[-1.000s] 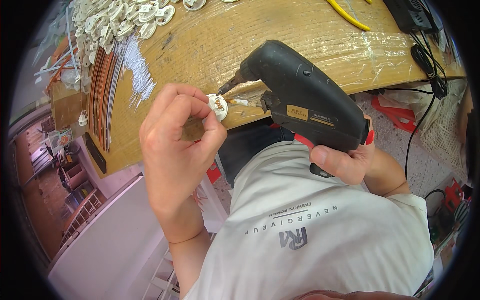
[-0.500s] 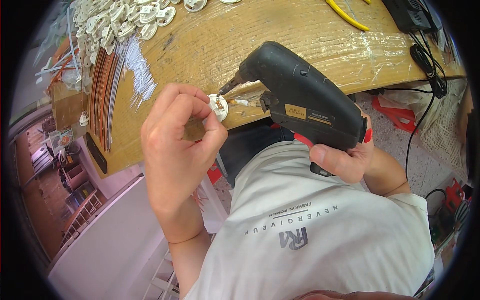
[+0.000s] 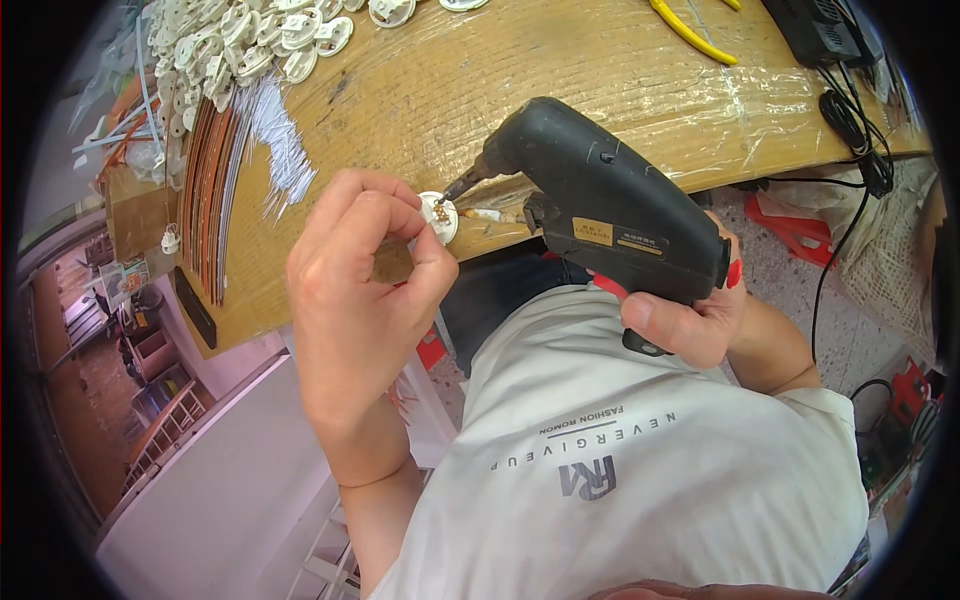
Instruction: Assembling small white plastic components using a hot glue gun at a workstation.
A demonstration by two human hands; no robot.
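Note:
My left hand (image 3: pixel 362 265) is raised at the table's near edge, its thumb and fingers pinching a small round white plastic piece (image 3: pixel 445 230) by its left side. Copper-coloured contacts show on the face of this piece. My right hand (image 3: pixel 690 322) is wrapped round the grip of a black soldering gun (image 3: pixel 615 195), with a red trigger part by the fingers. The gun points left, and its dark metal tip (image 3: pixel 455 188) reaches down to the contacts; whether it touches them I cannot tell. Most of my right fingers are hidden behind the grip.
Many similar white pieces (image 3: pixel 240 45) are heaped at the far left of the wooden table (image 3: pixel 400 95). Beside them lie brown strips (image 3: pixel 205 190) and thin white wires (image 3: pixel 280 140). Yellow-handled pliers (image 3: pixel 695 35) and a black device (image 3: pixel 815 30) with cables are at the far right.
The soldering gun has dipped slightly, bringing its tip lower, over the contacts of the white piece. My left hand has shifted very slightly to the right with the piece.

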